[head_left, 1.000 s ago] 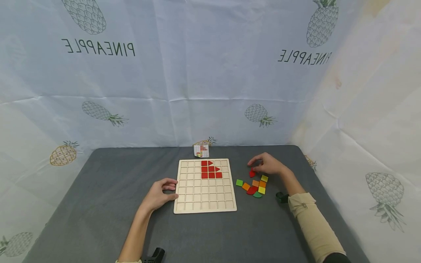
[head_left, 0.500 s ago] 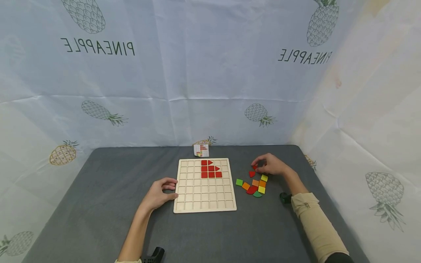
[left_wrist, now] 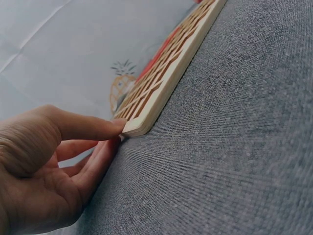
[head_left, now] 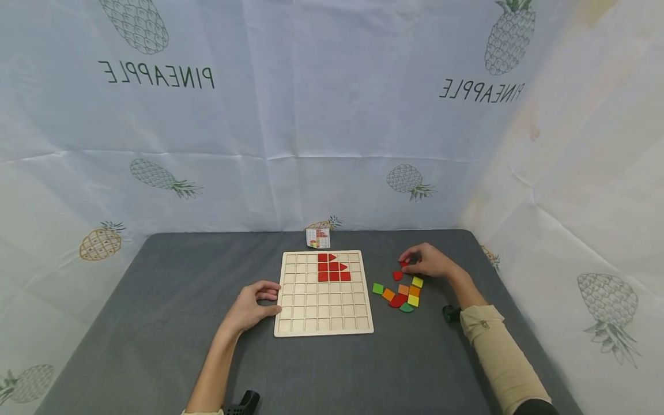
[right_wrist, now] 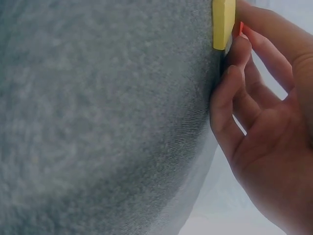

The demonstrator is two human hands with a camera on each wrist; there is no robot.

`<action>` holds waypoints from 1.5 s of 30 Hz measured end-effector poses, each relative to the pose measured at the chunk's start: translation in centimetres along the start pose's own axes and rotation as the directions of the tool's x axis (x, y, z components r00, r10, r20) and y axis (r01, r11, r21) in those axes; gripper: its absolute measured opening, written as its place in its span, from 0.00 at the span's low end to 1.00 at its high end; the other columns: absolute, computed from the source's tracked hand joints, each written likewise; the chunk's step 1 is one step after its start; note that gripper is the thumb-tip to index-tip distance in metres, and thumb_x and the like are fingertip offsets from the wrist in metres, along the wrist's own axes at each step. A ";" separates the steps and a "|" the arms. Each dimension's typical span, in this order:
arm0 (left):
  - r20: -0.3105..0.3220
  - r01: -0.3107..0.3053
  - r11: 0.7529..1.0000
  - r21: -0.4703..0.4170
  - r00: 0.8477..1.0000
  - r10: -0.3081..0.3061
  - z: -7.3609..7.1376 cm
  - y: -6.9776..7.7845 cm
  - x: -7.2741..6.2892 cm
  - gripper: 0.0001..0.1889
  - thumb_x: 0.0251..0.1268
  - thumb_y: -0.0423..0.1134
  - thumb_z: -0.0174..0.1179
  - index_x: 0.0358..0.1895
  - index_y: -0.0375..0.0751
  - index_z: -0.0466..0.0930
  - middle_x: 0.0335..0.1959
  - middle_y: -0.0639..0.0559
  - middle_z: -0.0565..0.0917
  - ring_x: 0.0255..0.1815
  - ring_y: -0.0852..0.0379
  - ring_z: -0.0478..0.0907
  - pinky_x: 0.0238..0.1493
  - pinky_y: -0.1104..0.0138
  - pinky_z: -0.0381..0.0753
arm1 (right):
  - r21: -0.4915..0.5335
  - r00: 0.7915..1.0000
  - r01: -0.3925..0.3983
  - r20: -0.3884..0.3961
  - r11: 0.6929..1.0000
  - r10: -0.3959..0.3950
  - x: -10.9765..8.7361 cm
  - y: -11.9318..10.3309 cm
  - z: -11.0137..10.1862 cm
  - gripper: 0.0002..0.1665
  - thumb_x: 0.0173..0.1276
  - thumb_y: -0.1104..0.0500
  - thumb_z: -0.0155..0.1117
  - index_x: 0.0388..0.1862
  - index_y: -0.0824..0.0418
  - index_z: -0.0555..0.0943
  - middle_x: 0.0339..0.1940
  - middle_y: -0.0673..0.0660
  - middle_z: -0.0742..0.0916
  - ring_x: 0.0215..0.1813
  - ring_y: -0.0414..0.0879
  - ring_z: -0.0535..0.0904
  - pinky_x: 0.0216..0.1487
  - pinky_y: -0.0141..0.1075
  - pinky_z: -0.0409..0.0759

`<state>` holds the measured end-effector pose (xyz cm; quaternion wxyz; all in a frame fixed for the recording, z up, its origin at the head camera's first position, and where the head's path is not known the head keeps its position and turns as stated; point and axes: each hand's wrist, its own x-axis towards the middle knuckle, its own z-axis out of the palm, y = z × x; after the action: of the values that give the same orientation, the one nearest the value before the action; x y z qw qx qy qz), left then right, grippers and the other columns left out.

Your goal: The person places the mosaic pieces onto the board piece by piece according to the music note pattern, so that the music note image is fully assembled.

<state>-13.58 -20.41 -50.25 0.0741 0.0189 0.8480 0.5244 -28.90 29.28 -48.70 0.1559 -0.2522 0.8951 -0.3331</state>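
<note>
A wooden grid board (head_left: pixel 324 311) lies on the dark table, with several red squares (head_left: pixel 334 276) and two red triangles (head_left: pixel 332 257) set in its upper cells. My left hand (head_left: pixel 250 307) rests at the board's left edge, thumb and fingertips touching it; the left wrist view shows the thumb (left_wrist: pixel 88 126) at a corner. At the right, my right hand (head_left: pixel 427 260) pinches a small red piece (head_left: pixel 403 264) between thumb and finger. Most of that piece is hidden, so its shape is unclear. Another red piece (head_left: pixel 397 276) lies just below these fingertips.
Right of the board lie loose pieces: a light green square (head_left: pixel 378 287), orange squares (head_left: pixel 403 289), yellow squares (head_left: pixel 412 301), a red curved piece (head_left: pixel 397 301) and a green curved piece (head_left: pixel 407 308). A small pattern card (head_left: pixel 317 238) stands behind the board, before a pineapple-print curtain (head_left: pixel 332 115).
My right hand has shifted slightly right and away from the lower red piece, with a red piece now seen between its fingertips. The left hand and board have stayed in place.
</note>
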 end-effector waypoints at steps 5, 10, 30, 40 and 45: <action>-0.006 0.002 1.000 0.007 1.000 -0.002 0.1 0.0 0.1 0.28 0.61 0.26 0.77 0.64 0.27 0.81 0.56 0.34 0.86 0.56 0.45 0.86 0.49 0.70 0.84 | -0.014 0.999 0.000 -0.034 1.000 0.000 0.0 0.0 0.2 0.16 0.73 0.59 0.76 0.55 0.65 0.90 0.51 0.66 0.91 0.22 0.36 0.70 0.30 0.32 0.74; -0.008 0.004 1.000 0.004 1.000 -0.004 0.0 0.1 0.0 0.27 0.60 0.26 0.77 0.64 0.27 0.81 0.56 0.33 0.86 0.56 0.44 0.87 0.49 0.70 0.84 | -0.011 0.998 0.007 -0.055 1.000 -0.007 0.6 -1.3 0.8 0.17 0.72 0.57 0.77 0.56 0.62 0.91 0.50 0.62 0.92 0.22 0.37 0.72 0.31 0.31 0.75; 0.002 0.004 1.000 -0.010 1.000 -0.004 0.1 -0.1 -0.1 0.28 0.61 0.26 0.77 0.65 0.27 0.81 0.57 0.33 0.86 0.57 0.44 0.86 0.48 0.71 0.84 | -0.047 0.986 0.149 0.085 0.988 -0.144 5.3 -8.8 6.4 0.13 0.72 0.54 0.78 0.50 0.59 0.92 0.39 0.53 0.90 0.30 0.38 0.77 0.37 0.31 0.79; -0.008 0.007 1.000 -0.002 1.000 -0.007 0.1 0.0 0.0 0.28 0.61 0.26 0.77 0.65 0.27 0.81 0.57 0.33 0.86 0.56 0.44 0.86 0.49 0.71 0.84 | -0.091 0.988 0.129 0.102 0.987 -0.119 5.4 -9.9 6.8 0.11 0.71 0.55 0.79 0.49 0.58 0.92 0.35 0.49 0.90 0.29 0.36 0.77 0.36 0.29 0.78; -0.012 0.010 1.000 -0.003 1.000 -0.010 0.0 0.1 0.0 0.27 0.61 0.26 0.77 0.64 0.28 0.81 0.56 0.33 0.86 0.56 0.45 0.86 0.49 0.70 0.84 | -0.076 0.985 0.143 0.103 0.987 -0.135 5.4 -9.7 6.6 0.11 0.72 0.58 0.77 0.50 0.58 0.93 0.37 0.50 0.92 0.28 0.37 0.77 0.35 0.30 0.79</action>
<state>-13.56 -20.34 -50.17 0.0717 0.0115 0.8478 0.5254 -27.07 16.55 -47.53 0.1650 -0.3364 0.8796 -0.2930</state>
